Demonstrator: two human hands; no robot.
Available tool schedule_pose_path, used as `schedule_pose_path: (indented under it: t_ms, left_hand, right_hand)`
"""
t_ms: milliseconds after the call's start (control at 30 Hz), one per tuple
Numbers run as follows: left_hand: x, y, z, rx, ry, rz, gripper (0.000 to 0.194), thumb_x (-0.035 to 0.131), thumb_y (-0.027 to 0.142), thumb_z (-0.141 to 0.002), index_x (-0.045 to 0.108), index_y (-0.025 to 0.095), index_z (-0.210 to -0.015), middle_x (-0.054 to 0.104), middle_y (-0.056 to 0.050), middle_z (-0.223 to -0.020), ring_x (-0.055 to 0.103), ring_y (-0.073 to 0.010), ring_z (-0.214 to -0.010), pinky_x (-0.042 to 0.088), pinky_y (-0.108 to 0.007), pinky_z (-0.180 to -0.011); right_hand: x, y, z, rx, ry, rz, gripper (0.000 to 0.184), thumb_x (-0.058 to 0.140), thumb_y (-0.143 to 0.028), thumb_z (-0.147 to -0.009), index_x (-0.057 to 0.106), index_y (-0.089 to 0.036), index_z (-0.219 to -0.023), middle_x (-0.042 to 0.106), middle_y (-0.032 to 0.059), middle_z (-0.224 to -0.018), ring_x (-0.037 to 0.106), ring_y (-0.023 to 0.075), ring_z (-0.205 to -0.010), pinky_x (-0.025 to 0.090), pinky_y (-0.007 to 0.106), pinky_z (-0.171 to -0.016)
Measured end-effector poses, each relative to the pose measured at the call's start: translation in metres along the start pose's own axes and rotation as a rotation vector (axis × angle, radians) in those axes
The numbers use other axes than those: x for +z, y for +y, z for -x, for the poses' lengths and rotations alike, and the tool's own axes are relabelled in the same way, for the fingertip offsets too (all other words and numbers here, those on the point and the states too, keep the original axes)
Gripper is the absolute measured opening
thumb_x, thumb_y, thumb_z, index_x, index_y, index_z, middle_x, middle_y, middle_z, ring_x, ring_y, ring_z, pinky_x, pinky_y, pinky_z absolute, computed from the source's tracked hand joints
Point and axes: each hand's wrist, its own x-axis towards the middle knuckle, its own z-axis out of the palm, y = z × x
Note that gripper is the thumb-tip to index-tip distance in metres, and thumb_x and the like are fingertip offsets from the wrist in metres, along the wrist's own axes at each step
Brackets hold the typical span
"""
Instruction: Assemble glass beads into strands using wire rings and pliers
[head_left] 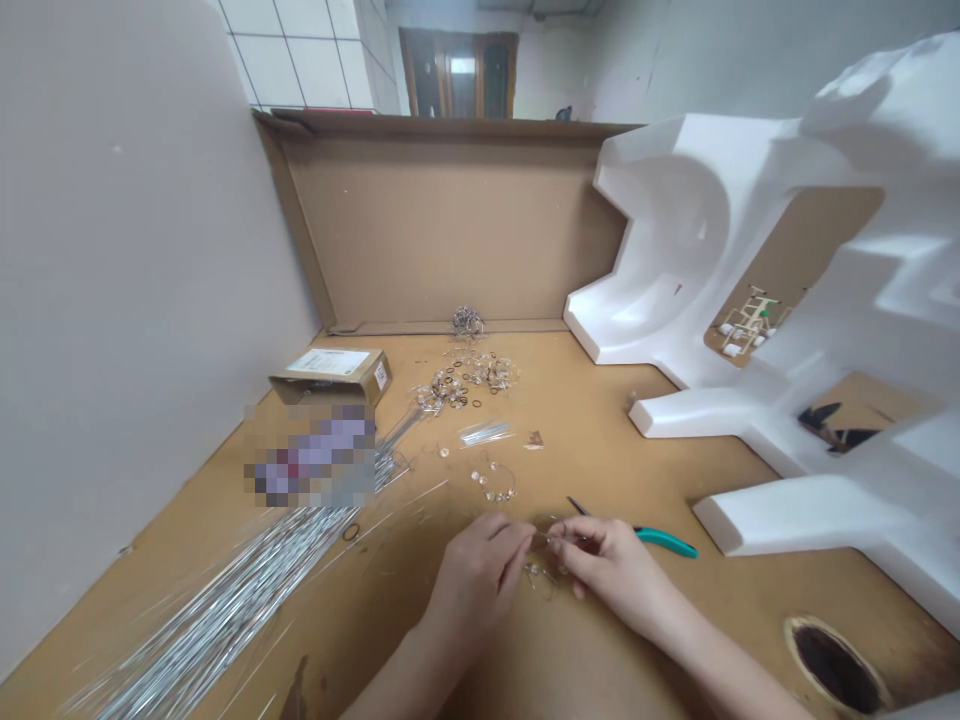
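My left hand [480,560] and my right hand [604,555] meet low over the table, fingertips pinched close together. Between them runs a thin wire piece [541,537], too small to make out fully. Just below my fingers lies a small bunch of wire with clear beads [534,572]. Pliers with a teal handle [666,542] rest behind my right hand, which hides their middle. Farther off, a curved string of clear round beads [499,494] lies on the tabletop.
A long bundle of silvery wires [225,610] fills the left side, near a small cardboard box [337,375]. Piles of beaded wire pieces [442,390] and short rods [484,433] lie ahead. White foam packing [750,520] stands right; a cardboard panel [465,230] closes the back.
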Motion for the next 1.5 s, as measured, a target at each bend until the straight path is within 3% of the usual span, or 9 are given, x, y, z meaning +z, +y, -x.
schedule_pose_path:
  t_ms: [400, 600, 833, 967, 1167, 1500]
  left_hand:
    - [0.004, -0.003, 0.003, 0.092, 0.052, -0.11, 0.023, 0.037, 0.014, -0.082, 0.058, 0.017, -0.089, 0.056, -0.004, -0.068, 0.05, -0.0134, -0.061, 0.035, -0.022, -0.056]
    - [0.001, 0.003, 0.001, 0.181, 0.003, -0.247, 0.024, 0.035, 0.012, -0.08, 0.059, 0.016, -0.082, 0.052, -0.003, -0.063, 0.046, -0.0151, -0.06, 0.031, -0.024, -0.05]
    - [-0.004, 0.004, -0.003, -0.023, -0.058, 0.113, 0.021, 0.037, 0.019, -0.083, 0.056, 0.018, -0.074, 0.048, -0.001, -0.064, 0.044, -0.0124, -0.059, 0.033, -0.023, -0.054]
    - [-0.005, 0.003, -0.004, -0.08, -0.065, 0.358, 0.019, 0.04, 0.022, -0.082, 0.056, 0.017, -0.072, 0.052, -0.003, -0.075, 0.047, -0.0114, -0.061, 0.036, -0.022, -0.054]
    - [-0.005, 0.0, -0.007, -0.192, -0.023, 0.484, 0.02, 0.045, 0.025, -0.079, 0.06, 0.017, -0.069, 0.058, -0.003, -0.068, 0.051, -0.014, -0.066, 0.04, -0.024, -0.061]
    - [-0.007, -0.002, -0.009, -0.129, -0.045, 0.606, 0.022, 0.046, 0.026, -0.081, 0.067, 0.02, -0.081, 0.067, -0.006, -0.084, 0.057, -0.0168, -0.082, 0.043, -0.029, -0.076]
  right_hand:
    - [-0.002, 0.001, 0.001, 0.016, 0.006, -0.034, 0.019, 0.048, -0.03, -0.073, 0.059, -0.016, -0.066, 0.053, -0.0035, -0.052, 0.046, 0.0082, -0.042, 0.036, 0.02, -0.048]
    - [0.0, -0.002, 0.002, 0.005, -0.012, -0.039, 0.016, 0.049, -0.026, -0.071, 0.058, -0.017, -0.062, 0.048, -0.0053, -0.046, 0.046, 0.0087, -0.043, 0.035, 0.02, -0.048]
    - [-0.003, -0.004, 0.003, 0.051, -0.077, -0.145, 0.012, 0.049, -0.023, -0.065, 0.059, -0.017, -0.065, 0.051, -0.0049, -0.053, 0.044, 0.0069, -0.042, 0.039, 0.019, -0.045]
    - [-0.003, -0.003, 0.005, 0.032, -0.109, -0.198, 0.015, 0.048, -0.024, -0.066, 0.059, -0.016, -0.071, 0.054, -0.0039, -0.058, 0.044, 0.0061, -0.042, 0.039, 0.018, -0.043]
    - [-0.002, -0.001, 0.006, 0.054, -0.139, -0.221, 0.019, 0.048, -0.032, -0.071, 0.056, -0.017, -0.077, 0.057, -0.0038, -0.062, 0.044, 0.004, -0.037, 0.032, 0.017, -0.04]
    - [-0.003, -0.004, 0.005, 0.035, -0.132, -0.235, 0.017, 0.05, -0.031, -0.069, 0.058, -0.016, -0.073, 0.056, -0.0043, -0.062, 0.046, 0.005, -0.04, 0.035, 0.019, -0.044]
